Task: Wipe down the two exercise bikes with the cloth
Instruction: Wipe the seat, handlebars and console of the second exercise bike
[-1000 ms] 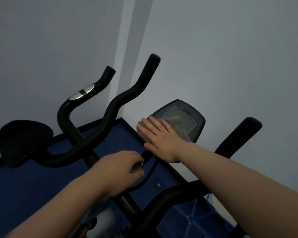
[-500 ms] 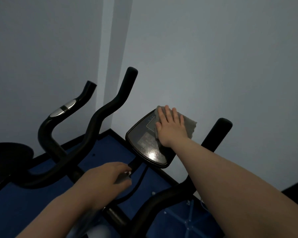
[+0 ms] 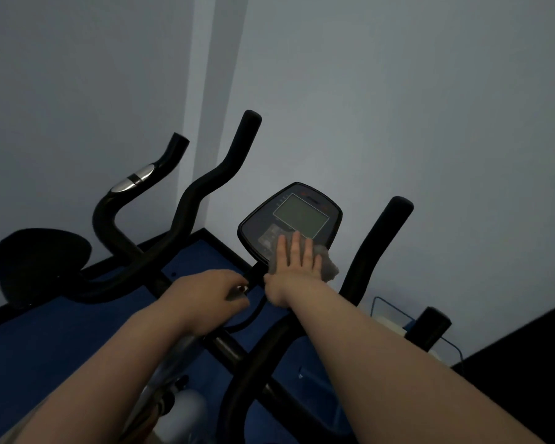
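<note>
The right hand (image 3: 297, 262) is pressing the grey cloth (image 3: 326, 265) flat against the near lower edge of the bike's console (image 3: 290, 219), fingers straight and spread, so this grip is holding nothing by curling; the cloth is being pinned under the palm, with a bunched corner showing to the right of the hand. The console face is tilting up and away, its display screen (image 3: 302, 216) lying just beyond the fingertips, toward the far wall. The unwiped part of the panel therefore appears to lie far and slightly left of the cloth, along the forearm's own line. The left hand (image 3: 205, 298) is curling around the console's stem (image 3: 255, 274) just below the panel, bracing it; it is nearer the stem, the right hand nearer the screen. The right handlebar (image 3: 377, 248) is standing just right of the cloth. The second bike's handlebar (image 3: 135, 184) and saddle (image 3: 42, 254) are lying well apart to the left.
</note>
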